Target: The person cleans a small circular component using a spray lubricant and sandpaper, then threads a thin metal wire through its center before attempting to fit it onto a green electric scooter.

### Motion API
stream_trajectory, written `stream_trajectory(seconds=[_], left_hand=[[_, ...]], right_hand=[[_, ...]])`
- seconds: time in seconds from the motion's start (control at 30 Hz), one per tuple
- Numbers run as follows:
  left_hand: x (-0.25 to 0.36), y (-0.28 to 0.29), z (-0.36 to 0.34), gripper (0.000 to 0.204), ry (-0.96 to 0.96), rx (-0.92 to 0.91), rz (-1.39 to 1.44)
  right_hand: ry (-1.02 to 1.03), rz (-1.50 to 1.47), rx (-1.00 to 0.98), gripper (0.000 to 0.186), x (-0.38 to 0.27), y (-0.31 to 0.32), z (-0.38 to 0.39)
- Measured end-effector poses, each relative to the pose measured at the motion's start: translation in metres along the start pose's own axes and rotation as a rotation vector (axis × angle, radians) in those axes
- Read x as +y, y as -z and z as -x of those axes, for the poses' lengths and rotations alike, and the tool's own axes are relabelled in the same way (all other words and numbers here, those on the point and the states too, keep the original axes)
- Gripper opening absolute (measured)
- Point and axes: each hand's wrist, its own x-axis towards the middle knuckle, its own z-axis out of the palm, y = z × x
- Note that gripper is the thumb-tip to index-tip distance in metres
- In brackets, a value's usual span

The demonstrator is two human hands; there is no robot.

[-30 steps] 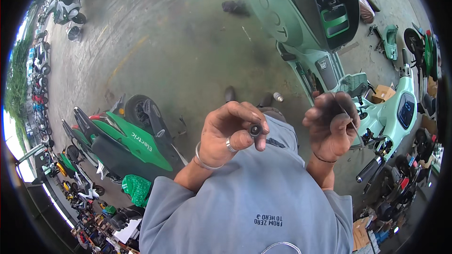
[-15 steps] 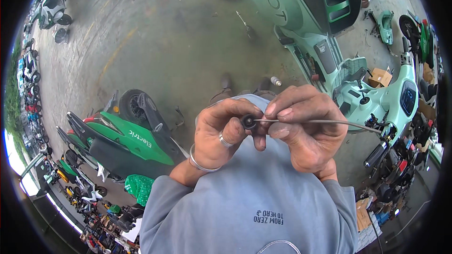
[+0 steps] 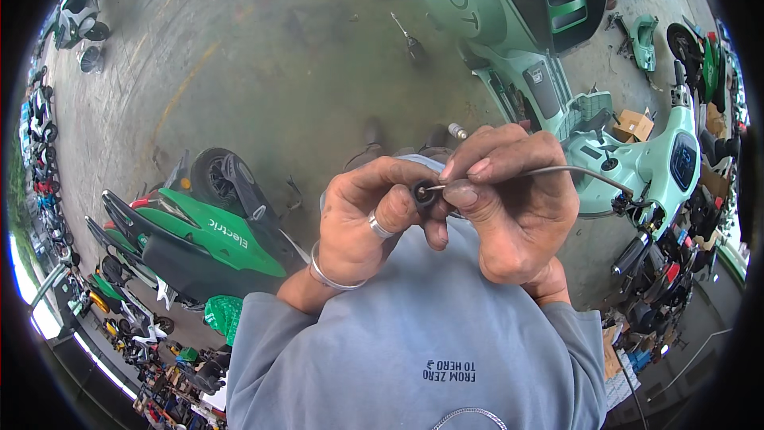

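Cable (image 3: 557, 170) tip at black cap (image 3: 422, 193)

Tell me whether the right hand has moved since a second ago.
Yes. The right hand moved leftward, away from the mint scooter, to meet the left hand.

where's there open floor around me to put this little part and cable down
Bare concrete floor lies ahead and to the left, between the green scooter lying on its side and the mint scooter. The right side is crowded with another mint scooter, cardboard boxes and parts. Both hands are full.
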Motion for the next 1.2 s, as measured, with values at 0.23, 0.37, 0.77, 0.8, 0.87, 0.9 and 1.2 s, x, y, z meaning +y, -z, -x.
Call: stream_trajectory(seconds=[0.23,0.37,0.77,0.8,0.87,0.9,1.2], left_hand=[[-0.007,-0.011,0.002,0.039,-0.108,0.085,-0.163],[-0.010,-0.007,0.008,0.038,-0.061,0.069,-0.063],[-0.017,-0.005,0.018,0.037,-0.137,0.069,-0.068],[-0.018,-0.005,0.018,0.037,-0.146,0.059,-0.072],[-0.019,-0.008,0.020,0.037,-0.132,0.083,-0.058],[-0.019,-0.009,0.021,0.037,-0.116,0.106,-0.043],[-0.022,-0.003,0.028,0.036,-0.113,0.089,-0.006]], right_hand=[[0.158,0.167,-0.119,0.028,0.001,0.005,-0.001],[0.150,0.158,-0.138,0.028,-0.001,0.005,0.004],[0.143,0.140,-0.038,0.026,0.001,-0.010,0.017],[0.144,0.139,-0.039,0.026,0.001,-0.009,0.017],[0.155,0.139,-0.108,0.027,0.000,-0.006,0.016],[0.155,0.136,-0.109,0.027,0.000,-0.005,0.017],[0.022,0.016,-0.021,0.027,0.000,-0.015,0.029]])
